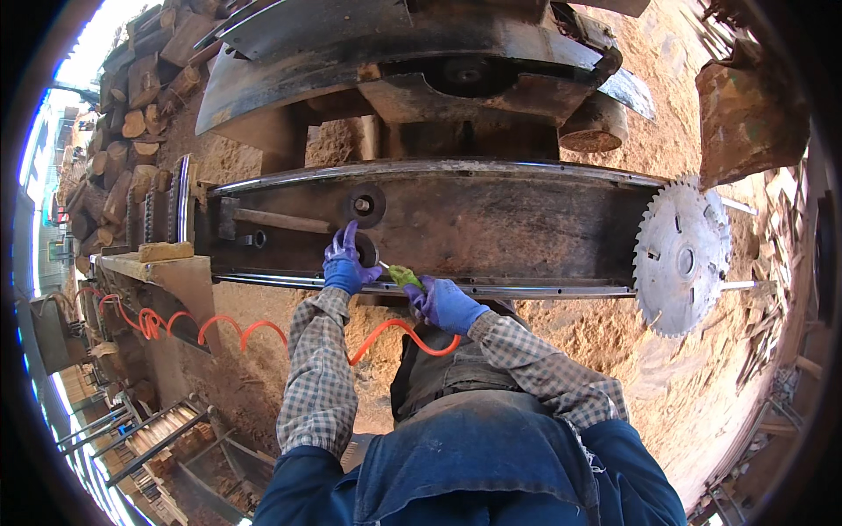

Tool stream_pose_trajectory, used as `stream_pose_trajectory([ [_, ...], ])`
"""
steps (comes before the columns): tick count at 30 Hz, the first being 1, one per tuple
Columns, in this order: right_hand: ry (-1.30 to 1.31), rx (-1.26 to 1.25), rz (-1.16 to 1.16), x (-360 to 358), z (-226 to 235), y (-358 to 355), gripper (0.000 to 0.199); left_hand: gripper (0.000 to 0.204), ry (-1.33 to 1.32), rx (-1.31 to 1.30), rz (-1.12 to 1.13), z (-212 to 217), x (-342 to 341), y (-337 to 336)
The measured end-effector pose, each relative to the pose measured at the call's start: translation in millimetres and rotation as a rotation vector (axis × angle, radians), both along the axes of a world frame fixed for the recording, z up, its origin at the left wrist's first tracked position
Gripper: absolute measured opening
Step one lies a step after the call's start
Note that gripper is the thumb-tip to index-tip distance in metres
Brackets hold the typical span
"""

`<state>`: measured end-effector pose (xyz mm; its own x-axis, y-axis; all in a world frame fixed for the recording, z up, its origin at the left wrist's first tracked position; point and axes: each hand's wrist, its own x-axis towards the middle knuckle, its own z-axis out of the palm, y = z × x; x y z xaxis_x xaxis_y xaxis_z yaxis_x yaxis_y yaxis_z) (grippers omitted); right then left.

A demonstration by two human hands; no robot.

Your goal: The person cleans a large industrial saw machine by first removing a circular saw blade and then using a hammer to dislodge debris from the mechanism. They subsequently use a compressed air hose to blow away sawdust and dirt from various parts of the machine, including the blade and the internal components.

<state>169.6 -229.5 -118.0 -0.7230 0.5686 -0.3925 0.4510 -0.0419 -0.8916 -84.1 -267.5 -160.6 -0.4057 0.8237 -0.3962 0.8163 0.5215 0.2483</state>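
My left hand point(347, 261), in a blue-purple glove, is closed on the edge of a dark round metal flange point(369, 252); its fingers cover much of the piece. My right hand point(445, 306), gloved alike, grips a green air blow gun point(404, 276). The gun's thin nozzle points left at the flange, close to my left fingers. From the gun an orange coiled hose point(386, 328) runs off to the left. Just beyond my left hand, a second dark flange point(365, 205) surrounds a shaft end in the machine bed. A hammer point(281, 219) lies beside it, near a metal nut point(255, 238).
Toothed circular saw blades point(665, 254) rest across the rails at the bed's right end. A rusty metal bed point(526, 223) stretches between two rails. Large machine housing point(421, 61) stands beyond, with stacked logs point(132, 123) at far left. Sawdust point(596, 351) covers the ground.
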Motion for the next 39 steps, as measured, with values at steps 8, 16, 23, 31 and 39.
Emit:
stream_pose_trajectory([
  [8, 0.131, -0.005, -0.011, -7.1, 7.8, -8.6, 0.043, 0.114, 0.132, 0.061, 0.375, -18.3, -29.3, -13.7],
  [16, 0.128, 0.162, -0.074, -15.8, -15.5, -19.9, 0.042, 0.113, 0.056, 0.076, 0.474, -43.5, -67.3, -17.9],
  [23, 0.024, 0.182, -0.192, -11.1, 8.8, 21.4, 0.044, 0.123, 0.206, 0.379, -0.114, 14.4, -47.5, 31.4],
  [31, 0.034, 0.210, -0.185, -3.1, -1.6, 40.6, 0.045, 0.126, 0.146, -0.178, -0.285, 19.3, -16.5, 113.8],
  [39, 0.011, 0.159, -0.059, -8.6, 8.8, 37.3, 0.050, 0.115, -0.003, -0.681, -0.093, 36.3, -44.0, 96.8],
])
